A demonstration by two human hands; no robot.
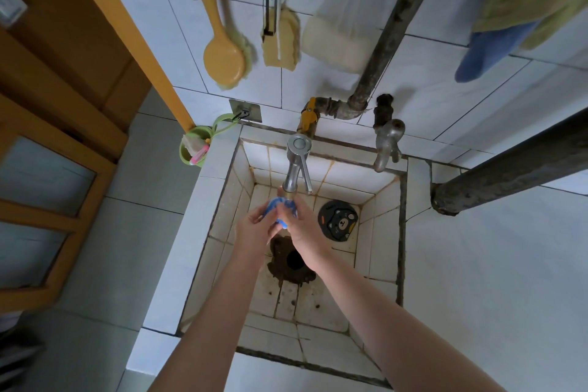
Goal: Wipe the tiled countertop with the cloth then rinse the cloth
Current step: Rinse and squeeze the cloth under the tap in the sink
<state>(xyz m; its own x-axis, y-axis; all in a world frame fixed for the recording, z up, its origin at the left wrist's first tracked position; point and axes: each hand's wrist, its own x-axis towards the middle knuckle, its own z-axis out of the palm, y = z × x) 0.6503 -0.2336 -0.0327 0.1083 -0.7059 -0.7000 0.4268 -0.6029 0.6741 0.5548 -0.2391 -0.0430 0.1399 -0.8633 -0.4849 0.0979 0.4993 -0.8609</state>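
A small blue and white cloth (277, 204) is bunched between both my hands, right under the spout of the chrome tap (296, 165). My left hand (254, 226) grips its left side and my right hand (302, 226) grips its right side. Both hands are inside the tiled sink basin (378, 251), above the dark drain hole (292, 259). The white tiled countertop (493, 280) spreads out to the right of the basin. Most of the cloth is hidden by my fingers.
A round black drain cover with a bear picture (338, 221) lies in the basin. A second old tap (386, 143) and rusty pipes (394, 25) stand at the wall. Brushes (224, 57) and sponges hang above. A green cup (194, 149) hangs left of the sink.
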